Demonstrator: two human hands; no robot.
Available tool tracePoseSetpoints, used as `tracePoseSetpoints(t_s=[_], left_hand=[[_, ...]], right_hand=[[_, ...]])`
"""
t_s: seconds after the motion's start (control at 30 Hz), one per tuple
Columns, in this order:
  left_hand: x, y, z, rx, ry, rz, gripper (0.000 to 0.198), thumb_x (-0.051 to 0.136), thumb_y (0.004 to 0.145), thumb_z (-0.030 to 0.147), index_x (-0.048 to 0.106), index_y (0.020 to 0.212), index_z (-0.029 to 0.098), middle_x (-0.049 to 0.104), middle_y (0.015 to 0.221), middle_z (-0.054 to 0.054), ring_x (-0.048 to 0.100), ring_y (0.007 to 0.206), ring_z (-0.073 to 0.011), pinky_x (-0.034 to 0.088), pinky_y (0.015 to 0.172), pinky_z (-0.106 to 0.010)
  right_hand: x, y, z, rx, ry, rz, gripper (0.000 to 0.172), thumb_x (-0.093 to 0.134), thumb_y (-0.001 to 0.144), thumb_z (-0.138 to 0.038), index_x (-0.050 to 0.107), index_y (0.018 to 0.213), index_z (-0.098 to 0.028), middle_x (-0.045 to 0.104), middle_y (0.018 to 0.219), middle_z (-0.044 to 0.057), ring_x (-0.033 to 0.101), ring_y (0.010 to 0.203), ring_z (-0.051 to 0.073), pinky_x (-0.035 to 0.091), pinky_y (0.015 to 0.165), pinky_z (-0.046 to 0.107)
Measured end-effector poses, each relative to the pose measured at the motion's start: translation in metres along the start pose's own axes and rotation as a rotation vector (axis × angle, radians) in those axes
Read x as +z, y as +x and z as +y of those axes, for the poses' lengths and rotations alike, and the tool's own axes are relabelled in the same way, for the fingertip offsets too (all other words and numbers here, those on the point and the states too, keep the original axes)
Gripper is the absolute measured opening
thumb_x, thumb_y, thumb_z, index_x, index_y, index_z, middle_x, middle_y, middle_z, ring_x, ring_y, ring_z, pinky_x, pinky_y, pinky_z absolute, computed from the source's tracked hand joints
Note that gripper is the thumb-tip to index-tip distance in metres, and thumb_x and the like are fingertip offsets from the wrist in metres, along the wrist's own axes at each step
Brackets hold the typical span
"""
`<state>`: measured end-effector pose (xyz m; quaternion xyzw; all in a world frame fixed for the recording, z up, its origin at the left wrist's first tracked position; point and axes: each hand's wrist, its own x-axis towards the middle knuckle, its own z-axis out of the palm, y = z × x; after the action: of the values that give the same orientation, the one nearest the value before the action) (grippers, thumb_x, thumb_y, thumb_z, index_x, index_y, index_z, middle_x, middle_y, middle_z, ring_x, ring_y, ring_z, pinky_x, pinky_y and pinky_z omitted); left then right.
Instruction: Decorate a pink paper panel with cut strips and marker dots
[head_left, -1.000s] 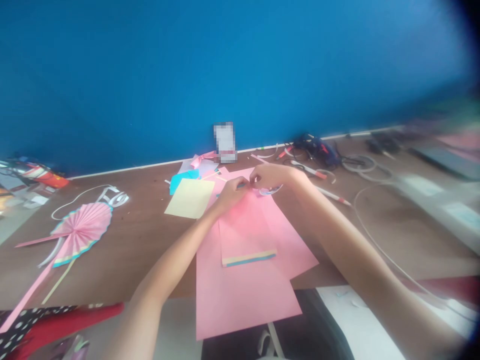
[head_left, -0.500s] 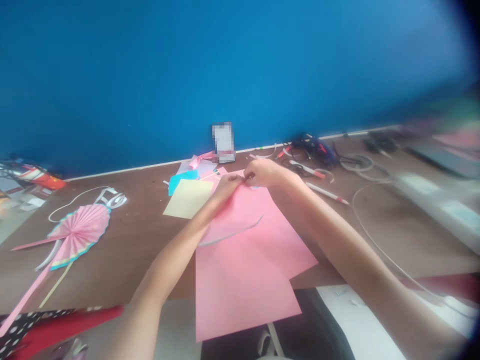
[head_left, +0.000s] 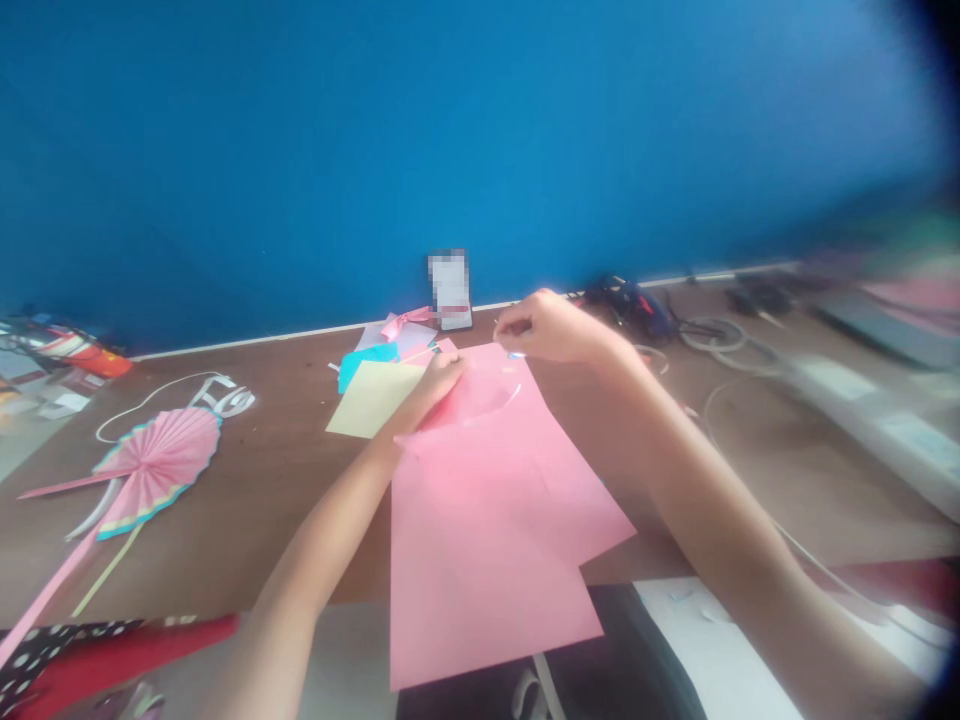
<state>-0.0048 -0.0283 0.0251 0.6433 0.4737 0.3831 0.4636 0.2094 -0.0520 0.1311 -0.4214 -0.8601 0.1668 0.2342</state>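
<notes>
My left hand (head_left: 442,378) has its fingers closed on the upper left edge of a smaller pink paper piece (head_left: 472,408), whose pale curved edge stands out. Under it, large pink paper sheets (head_left: 487,540) overlap and hang over the table's front edge. My right hand (head_left: 547,325) is raised to the right of the left hand, fingers bent together in a pinch. Whatever may be between those fingertips is too small to make out. Just below them shows a small whitish-blue spot.
Left on the brown table (head_left: 300,510) lies a pleated pink fan (head_left: 161,465) with ribbons. Yellow paper (head_left: 375,398) and blue paper (head_left: 366,362) lie beside my left hand. A phone (head_left: 450,290) leans on the blue wall. Dark cables (head_left: 630,300) lie at the back right.
My hands, close together before, have moved apart: the right went up and to the right, the left slightly left and down. The pink piece's curved edge has tilted up.
</notes>
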Motion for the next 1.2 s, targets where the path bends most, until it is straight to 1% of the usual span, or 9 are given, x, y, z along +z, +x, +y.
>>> tracePoseSetpoints(t_s=[0.1,0.23,0.3,0.4,0.53,0.7,0.83,1.03,1.2], left_hand=[[0.008,0.004,-0.006,0.121,0.14,-0.181,0.029,0.064,0.075,0.03,0.064,0.101,0.018,0.064,0.084,-0.004,0.059,0.077,-0.0158,0.046,0.076,-0.029],[0.027,0.0,-0.004,0.251,0.333,-0.117,0.045,0.062,0.076,0.025,0.056,0.121,0.02,0.064,0.099,-0.008,0.059,0.089,-0.0186,0.045,0.084,-0.033],[0.032,-0.007,0.006,0.323,0.3,-0.049,0.044,0.06,0.079,0.025,0.055,0.123,0.021,0.061,0.115,-0.011,0.056,0.105,-0.0213,0.042,0.093,-0.036],[0.033,-0.016,0.029,0.361,0.05,-0.235,0.061,0.063,0.078,0.029,0.043,0.136,0.027,0.056,0.129,-0.011,0.054,0.115,-0.0224,0.042,0.094,-0.036],[0.033,-0.025,0.05,0.292,-0.185,-0.425,0.06,0.068,0.077,0.037,0.048,0.132,0.024,0.059,0.125,-0.013,0.06,0.107,-0.0229,0.046,0.09,-0.036],[0.036,-0.024,0.049,0.196,-0.209,-0.373,0.048,0.063,0.082,0.045,0.054,0.122,0.02,0.069,0.1,-0.01,0.065,0.094,-0.02,0.049,0.083,-0.033],[0.037,-0.019,0.039,0.16,-0.235,-0.31,0.041,0.053,0.087,0.051,0.059,0.107,0.015,0.071,0.088,-0.011,0.068,0.084,-0.0188,0.05,0.08,-0.033],[0.033,-0.012,0.03,0.102,-0.301,-0.169,0.043,0.049,0.087,0.057,0.056,0.1,0.016,0.069,0.075,-0.006,0.065,0.066,-0.0141,0.048,0.063,-0.026],[0.028,-0.009,0.028,0.116,-0.261,-0.117,0.04,0.047,0.089,0.055,0.054,0.099,0.016,0.065,0.07,-0.002,0.057,0.052,-0.0087,0.04,0.051,-0.021]], right_hand=[[-0.015,-0.007,-0.003,0.116,0.171,0.046,0.04,0.048,0.089,-0.044,0.067,0.107,-0.015,0.064,0.073,0.004,0.052,0.062,0.014,0.034,0.059,0.025],[-0.016,-0.006,0.003,0.161,0.301,0.038,0.057,0.031,0.096,-0.055,0.052,0.132,-0.017,0.063,0.077,0.005,0.048,0.057,0.013,0.035,0.055,0.025],[-0.013,-0.004,0.005,0.151,0.312,-0.009,0.057,0.024,0.098,-0.052,0.046,0.138,-0.018,0.063,0.081,0.005,0.048,0.058,0.013,0.038,0.057,0.025],[-0.012,-0.004,0.003,0.137,0.276,-0.071,0.053,0.028,0.098,-0.04,0.036,0.146,-0.02,0.064,0.089,0.005,0.053,0.064,0.014,0.042,0.062,0.027],[-0.015,-0.008,-0.002,0.087,0.248,-0.158,0.068,0.038,0.088,-0.022,0.018,0.153,-0.019,0.066,0.096,0.005,0.058,0.071,0.016,0.046,0.067,0.029],[-0.009,-0.007,0.003,-0.022,0.34,-0.233,0.082,0.045,0.081,-0.018,0.006,0.153,-0.018,0.066,0.092,0.004,0.057,0.069,0.016,0.047,0.065,0.03],[-0.001,-0.001,0.009,-0.026,0.313,-0.179,0.076,0.049,0.08,-0.017,0.018,0.15,-0.016,0.063,0.085,0.002,0.055,0.068,0.015,0.043,0.063,0.026],[0.005,0.003,0.014,0.025,0.065,-0.05,0.036,0.046,0.089,-0.025,0.056,0.122,-0.016,0.065,0.088,0.004,0.054,0.074,0.015,0.037,0.065,0.024],[0.017,0.01,0.023,-0.023,-0.135,-0.138,0.029,0.037,0.096,-0.026,0.063,0.102,-0.016,0.067,0.094,0.009,0.058,0.081,0.017,0.038,0.073,0.027]])
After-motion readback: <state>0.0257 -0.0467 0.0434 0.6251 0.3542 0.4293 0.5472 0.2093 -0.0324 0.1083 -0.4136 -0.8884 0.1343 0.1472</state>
